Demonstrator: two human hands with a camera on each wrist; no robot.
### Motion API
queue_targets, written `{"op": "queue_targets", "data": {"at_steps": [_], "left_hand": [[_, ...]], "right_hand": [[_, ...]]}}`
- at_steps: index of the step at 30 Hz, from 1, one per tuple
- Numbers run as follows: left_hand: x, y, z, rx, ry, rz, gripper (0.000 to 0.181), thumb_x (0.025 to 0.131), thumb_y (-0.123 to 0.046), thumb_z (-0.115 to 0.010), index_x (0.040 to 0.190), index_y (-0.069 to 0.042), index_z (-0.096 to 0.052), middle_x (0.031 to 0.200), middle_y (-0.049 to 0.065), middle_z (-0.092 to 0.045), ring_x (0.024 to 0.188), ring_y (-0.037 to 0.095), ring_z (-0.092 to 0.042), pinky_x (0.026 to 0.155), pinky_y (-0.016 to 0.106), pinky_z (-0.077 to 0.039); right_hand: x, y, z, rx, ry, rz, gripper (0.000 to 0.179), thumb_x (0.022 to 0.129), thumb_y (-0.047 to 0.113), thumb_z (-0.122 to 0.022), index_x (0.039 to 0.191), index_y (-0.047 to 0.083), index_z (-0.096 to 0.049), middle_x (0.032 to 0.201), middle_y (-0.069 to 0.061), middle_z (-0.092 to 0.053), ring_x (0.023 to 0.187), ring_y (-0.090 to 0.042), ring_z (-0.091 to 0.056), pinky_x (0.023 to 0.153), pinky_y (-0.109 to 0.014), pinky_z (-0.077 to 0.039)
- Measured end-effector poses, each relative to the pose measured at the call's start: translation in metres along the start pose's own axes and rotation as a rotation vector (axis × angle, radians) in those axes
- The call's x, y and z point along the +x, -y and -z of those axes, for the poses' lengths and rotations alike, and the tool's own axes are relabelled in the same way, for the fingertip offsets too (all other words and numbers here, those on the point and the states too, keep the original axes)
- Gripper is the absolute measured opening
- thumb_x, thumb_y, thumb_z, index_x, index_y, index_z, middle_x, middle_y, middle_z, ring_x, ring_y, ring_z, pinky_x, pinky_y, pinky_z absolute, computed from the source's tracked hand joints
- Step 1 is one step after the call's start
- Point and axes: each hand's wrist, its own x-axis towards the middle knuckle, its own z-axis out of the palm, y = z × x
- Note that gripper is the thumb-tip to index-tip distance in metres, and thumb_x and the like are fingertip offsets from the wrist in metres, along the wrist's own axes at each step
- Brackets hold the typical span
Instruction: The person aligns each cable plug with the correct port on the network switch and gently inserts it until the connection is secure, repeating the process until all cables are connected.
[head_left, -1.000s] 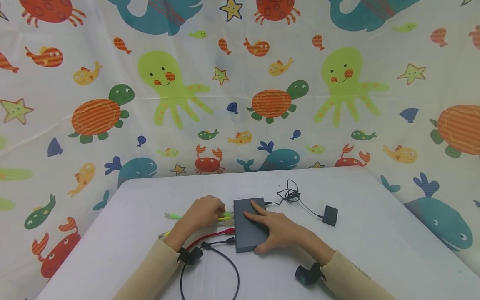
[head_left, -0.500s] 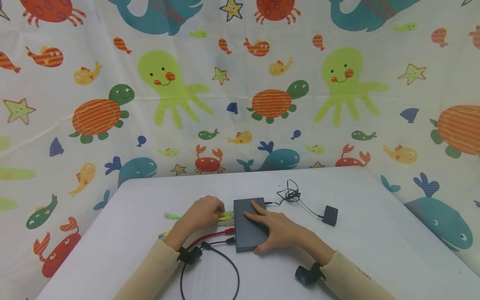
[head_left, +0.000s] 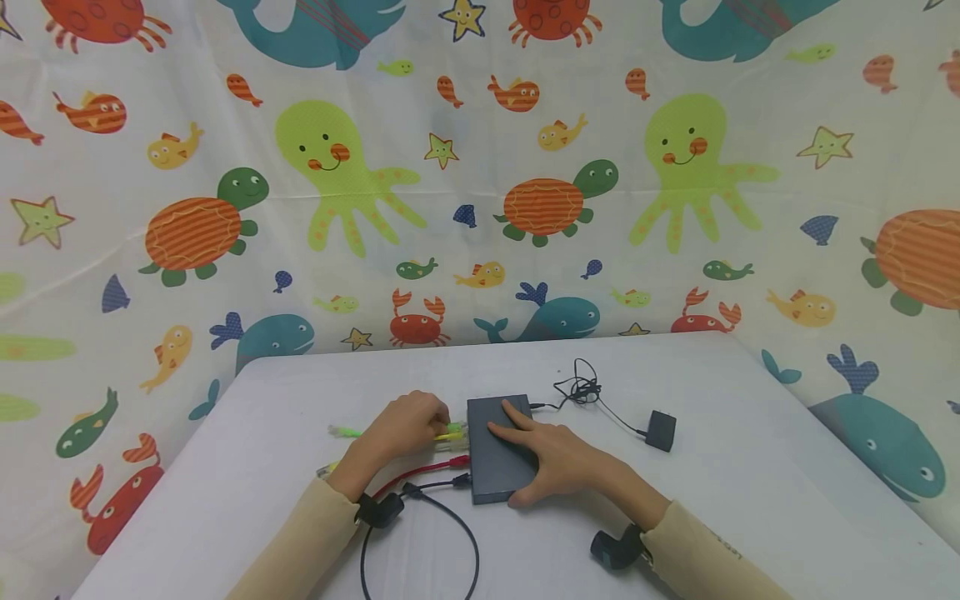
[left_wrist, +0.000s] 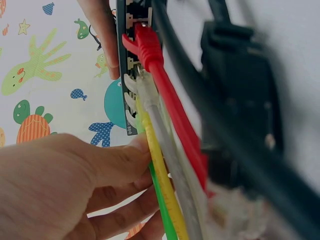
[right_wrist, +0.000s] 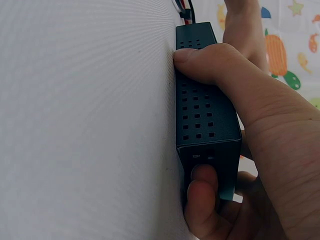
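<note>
A dark grey network switch (head_left: 491,475) lies flat on the white table, its port side to the left. My right hand (head_left: 558,458) grips it: two fingers spread over the top, and in the right wrist view the thumb presses the vented side (right_wrist: 197,112) while other fingers curl at the end. At the ports, my left hand (head_left: 408,423) pinches a green Ethernet cable (left_wrist: 162,200) close to its plug. Beside that cable run a yellow one (left_wrist: 159,157), a grey one (left_wrist: 162,132) and a red one (left_wrist: 172,95), all leading into ports. The green plug is partly hidden by the thumb.
A black cable (head_left: 474,546) loops from the switch's near port toward the table front. On the right, a thin bundled cord (head_left: 581,390) joins the switch to a black power adapter (head_left: 660,431). A curtain with sea animals (head_left: 480,208) hangs behind the table.
</note>
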Motion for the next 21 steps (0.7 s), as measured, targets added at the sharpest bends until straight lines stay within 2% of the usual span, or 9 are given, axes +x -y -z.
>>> {"op": "queue_targets", "data": {"at_steps": [21], "left_hand": [[0.0013, -0.0013, -0.0002, 0.067, -0.012, -0.031, 0.013, 0.085, -0.013, -0.072, 0.098, -0.014, -0.076, 0.09, -0.003, -0.071, 0.078, 0.012, -0.057, 0.079, 0.033, -0.053]], "right_hand": [[-0.0005, 0.0018, 0.0009, -0.001, 0.001, -0.006, 0.098, 0.067, 0.067, -0.073, 0.15, 0.043, -0.026, 0.164, 0.003, -0.007, 0.141, -0.034, -0.036, 0.105, -0.054, -0.041]]}}
